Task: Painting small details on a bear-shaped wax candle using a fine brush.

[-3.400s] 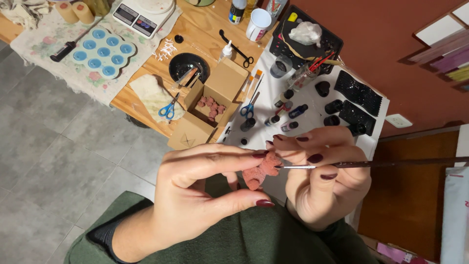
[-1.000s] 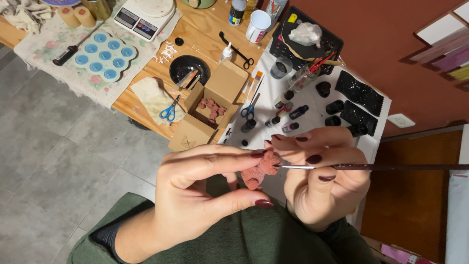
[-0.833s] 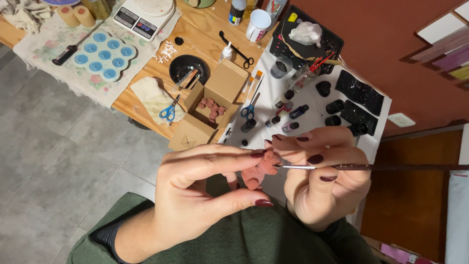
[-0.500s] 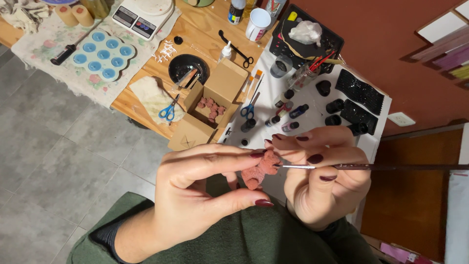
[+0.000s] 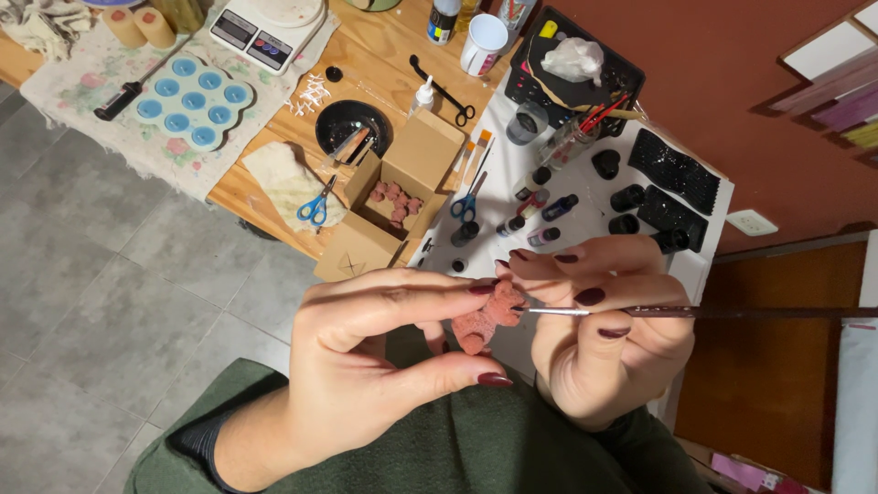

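My left hand (image 5: pixel 366 366) pinches a small reddish-pink bear-shaped figure (image 5: pixel 487 316) between forefinger and thumb, close over my lap. My right hand (image 5: pixel 608 338) grips a thin long-handled paintbrush (image 5: pixel 695 313) that lies level, its tip touching the figure's right side. Both hands meet around the figure in the lower middle of the view. My sleeves are dark green.
An open cardboard box (image 5: pixel 393 206) with several similar pink figures sits on the wooden table. Nearby lie blue scissors (image 5: pixel 315 207), a black bowl (image 5: pixel 352 128), small paint bottles (image 5: pixel 540 206), a blue mould tray (image 5: pixel 187 101), a kitchen scale (image 5: pixel 265 23) and a white cup (image 5: pixel 482 43). Grey tiled floor lies left.
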